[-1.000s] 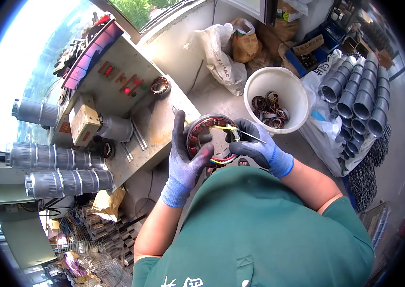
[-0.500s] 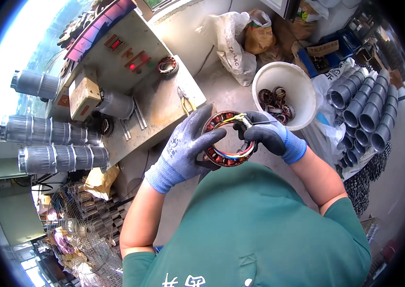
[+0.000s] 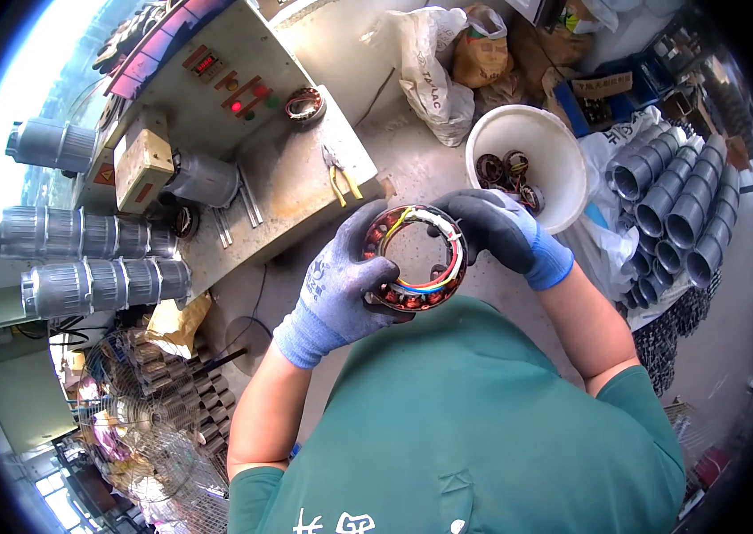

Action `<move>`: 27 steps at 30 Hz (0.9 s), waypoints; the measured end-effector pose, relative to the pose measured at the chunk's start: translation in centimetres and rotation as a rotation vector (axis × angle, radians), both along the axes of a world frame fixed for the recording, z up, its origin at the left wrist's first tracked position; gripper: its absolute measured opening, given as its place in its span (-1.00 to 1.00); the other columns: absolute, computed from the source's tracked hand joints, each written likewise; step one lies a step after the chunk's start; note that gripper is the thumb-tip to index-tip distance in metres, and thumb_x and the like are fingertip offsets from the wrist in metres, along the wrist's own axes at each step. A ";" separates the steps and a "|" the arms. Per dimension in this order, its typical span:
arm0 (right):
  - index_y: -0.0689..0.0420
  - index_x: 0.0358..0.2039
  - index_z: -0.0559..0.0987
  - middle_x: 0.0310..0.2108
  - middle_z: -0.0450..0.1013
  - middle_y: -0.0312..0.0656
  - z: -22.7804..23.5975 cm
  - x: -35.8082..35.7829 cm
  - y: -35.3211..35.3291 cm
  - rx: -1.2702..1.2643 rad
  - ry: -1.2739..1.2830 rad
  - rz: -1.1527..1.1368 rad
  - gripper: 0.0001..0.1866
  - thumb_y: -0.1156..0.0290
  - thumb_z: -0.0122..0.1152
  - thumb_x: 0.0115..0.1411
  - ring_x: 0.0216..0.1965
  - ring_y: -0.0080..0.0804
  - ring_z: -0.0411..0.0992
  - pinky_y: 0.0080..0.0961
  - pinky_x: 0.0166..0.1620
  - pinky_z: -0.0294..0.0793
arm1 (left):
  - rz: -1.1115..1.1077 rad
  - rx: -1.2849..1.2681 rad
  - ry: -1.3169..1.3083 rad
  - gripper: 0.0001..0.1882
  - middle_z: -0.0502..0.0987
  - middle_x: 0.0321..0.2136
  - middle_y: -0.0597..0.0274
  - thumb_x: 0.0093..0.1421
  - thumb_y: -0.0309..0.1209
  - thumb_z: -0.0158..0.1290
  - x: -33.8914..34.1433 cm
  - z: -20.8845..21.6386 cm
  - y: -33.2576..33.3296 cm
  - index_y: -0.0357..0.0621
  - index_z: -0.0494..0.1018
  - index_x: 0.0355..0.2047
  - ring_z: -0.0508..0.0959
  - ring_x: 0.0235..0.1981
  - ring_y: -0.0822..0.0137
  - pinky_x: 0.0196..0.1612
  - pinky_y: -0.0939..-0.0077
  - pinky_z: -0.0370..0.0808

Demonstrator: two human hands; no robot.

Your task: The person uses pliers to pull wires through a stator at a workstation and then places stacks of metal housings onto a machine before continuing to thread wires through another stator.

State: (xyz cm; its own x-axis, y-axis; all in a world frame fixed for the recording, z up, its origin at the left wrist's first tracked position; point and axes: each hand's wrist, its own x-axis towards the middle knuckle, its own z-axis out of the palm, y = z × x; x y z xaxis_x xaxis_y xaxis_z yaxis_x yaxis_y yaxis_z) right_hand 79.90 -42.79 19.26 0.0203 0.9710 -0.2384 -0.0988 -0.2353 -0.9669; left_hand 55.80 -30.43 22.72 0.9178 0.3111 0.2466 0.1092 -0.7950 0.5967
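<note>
A motor stator [image 3: 414,298], a ring with copper windings, is held in front of my chest. Coloured wires, yellow, red, blue and white, run round its inner side. My left hand [image 3: 341,276], in a blue and grey glove, grips the ring's left side with the thumb over the rim. My right hand [image 3: 497,227], gloved alike, is closed at the ring's upper right edge, its fingertips partly hidden behind the rim. Pliers [image 3: 338,176] with yellow handles lie on the bench beyond my left hand.
On the left stands a bench [image 3: 292,173] with a control box [image 3: 225,98] and another stator [image 3: 305,105]. Stacked grey metal housings [image 3: 105,289] lie at far left. A white bucket [image 3: 572,191] holds several stators. Grey tubes [image 3: 661,209] are piled at right.
My right hand has moved from the wires inside the ring to its outer upper right edge. The wires now lie along the ring. The view has shifted slightly.
</note>
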 end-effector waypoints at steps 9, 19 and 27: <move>0.34 -0.06 0.59 -0.25 0.52 -0.14 2.2 -2.2 -3.9 0.402 0.082 -0.420 -0.63 0.44 0.00 0.18 -0.25 -0.45 0.45 -0.47 -0.10 0.47 | 0.162 -0.029 0.002 -0.56 0.28 0.25 -0.29 -0.36 -0.35 0.49 -1.7 0.3 -0.9 -0.06 0.56 -0.41 0.39 0.24 -0.21 0.23 0.08 0.42; 0.34 -0.24 0.61 -0.33 0.55 -0.04 2.4 -3.9 -2.6 0.547 -0.291 -0.235 -0.74 0.68 0.08 0.03 -0.36 -0.29 0.52 -0.43 -0.24 0.51 | 0.142 -0.035 0.014 -0.57 0.25 0.26 -0.36 -0.33 -0.34 0.49 -1.9 0.6 -1.5 -0.07 0.53 -0.42 0.40 0.23 -0.27 0.22 0.05 0.44; 0.32 -0.27 0.62 -0.37 0.51 -0.11 2.5 -3.6 -2.6 0.448 -0.140 -0.230 -0.76 0.60 0.04 0.07 -0.42 -0.44 0.46 -0.51 -0.30 0.46 | 0.103 0.031 0.018 -0.54 0.23 0.27 -0.40 -0.28 -0.37 0.50 -1.8 0.5 -1.8 -0.07 0.51 -0.36 0.38 0.24 -0.33 0.22 0.03 0.45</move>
State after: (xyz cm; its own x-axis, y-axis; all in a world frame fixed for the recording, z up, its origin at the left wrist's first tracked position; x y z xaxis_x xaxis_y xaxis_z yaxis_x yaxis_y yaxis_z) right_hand 76.27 -45.37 21.80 0.2468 0.9438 0.2200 0.0383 0.2173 -0.9753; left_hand 53.98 -32.21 23.19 0.8858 0.3965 0.2413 0.2016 -0.7968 0.5696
